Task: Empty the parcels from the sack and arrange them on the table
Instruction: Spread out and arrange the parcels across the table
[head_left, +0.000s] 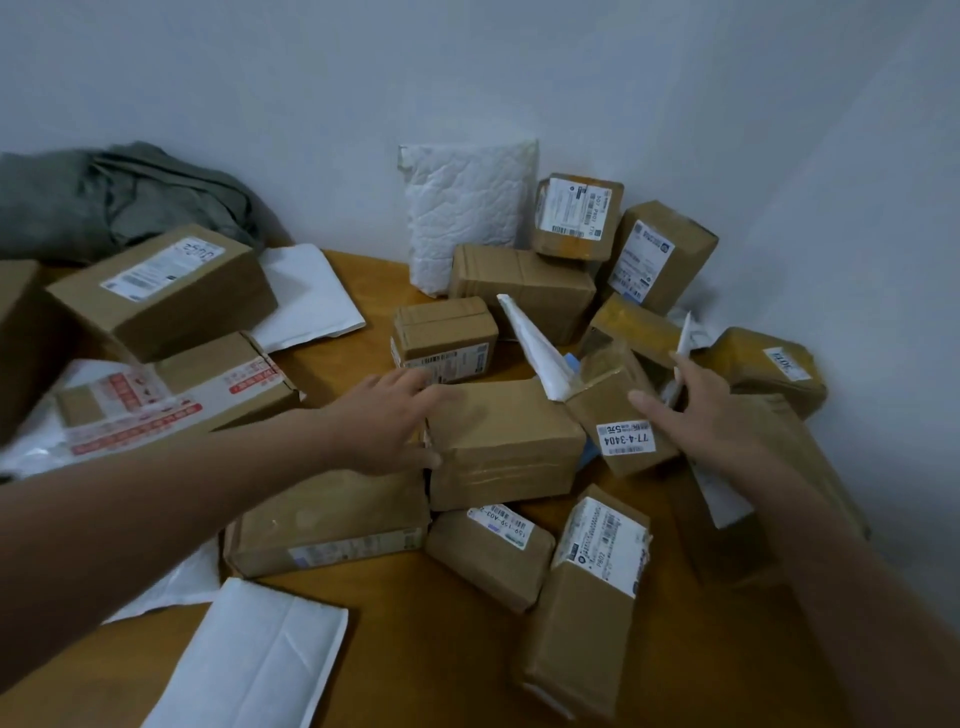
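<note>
Parcels spread over a wooden table (447, 649) set into a room corner, during the arranging stage. The sack (119, 197), grey-green and slumped flat, lies at the far left corner against the wall; judging by its collapsed shape it holds little or nothing, though its inside is hidden. The parcels lie loose over the whole top. They are thickest toward the far right corner, where several small boxes (576, 215) are piled against the wall and a white padded envelope (467, 208) leans upright on it, the wall serving as a backstop. The left hand (387, 415) is spread, fingers straight, against the left end of the central brown box (509, 441), a contact suited to sliding or steadying rather than lifting. The right hand (711, 410), well apart from it, is likewise splayed and grips nothing; it reaches over the tilted box labelled 77-4-3404 (618, 421), and whether its fingertips touch the parcels behind cannot be told. Together the hands bracket the middle cluster, probably to square it up. A flat white envelope (260, 660) lies at the near edge, apart from the pile.
</note>
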